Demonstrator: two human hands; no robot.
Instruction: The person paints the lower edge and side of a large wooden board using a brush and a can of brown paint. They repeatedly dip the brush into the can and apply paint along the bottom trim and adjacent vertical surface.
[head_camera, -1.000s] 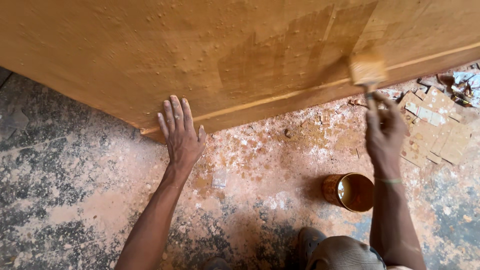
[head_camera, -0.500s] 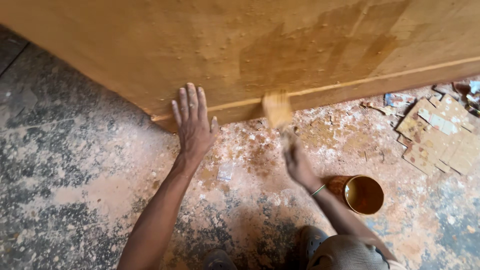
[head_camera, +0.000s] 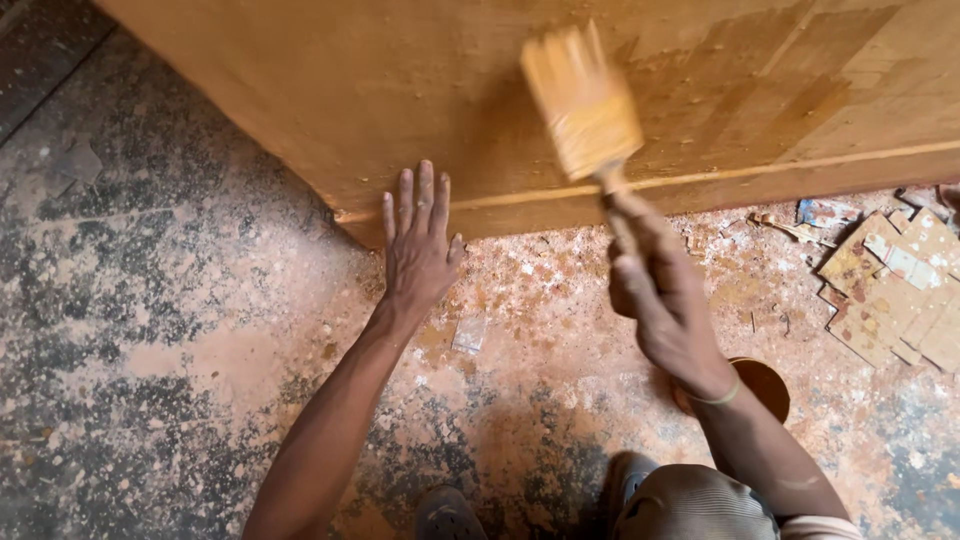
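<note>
Two hands are at work, and each does a different job. The left hand (head_camera: 418, 248) lies flat and open, fingers spread, with the fingertips pressing on the lower edge of a big orange-brown wooden panel (head_camera: 330, 100) and the palm near the floor; it holds nothing. The right hand (head_camera: 660, 295) is closed around the handle of one paintbrush (head_camera: 582, 102). The brush stands up above this hand, with its wide bristles against the panel face, a little blurred, and wet with the same orange colour.

I judge that the step in hand is the coating of the panel: one part of the surface, above and to the right of the brush, looks darker and wetter, and the part above the left hand looks more dry and pale. The next move would need a steady stroke along the panel, with the left hand steadying the person against it, and probably more liquid on the brush.

Counted: one brush, one panel, one small round tin (head_camera: 765, 385) just behind the right wrist, partly hidden by it. Far to the right of the right hand lies a small heap of flat scraps (head_camera: 895, 290); their number I cannot tell. Below both arms, the speckled floor (head_camera: 150, 330) is covered with dust and orange stains.
</note>
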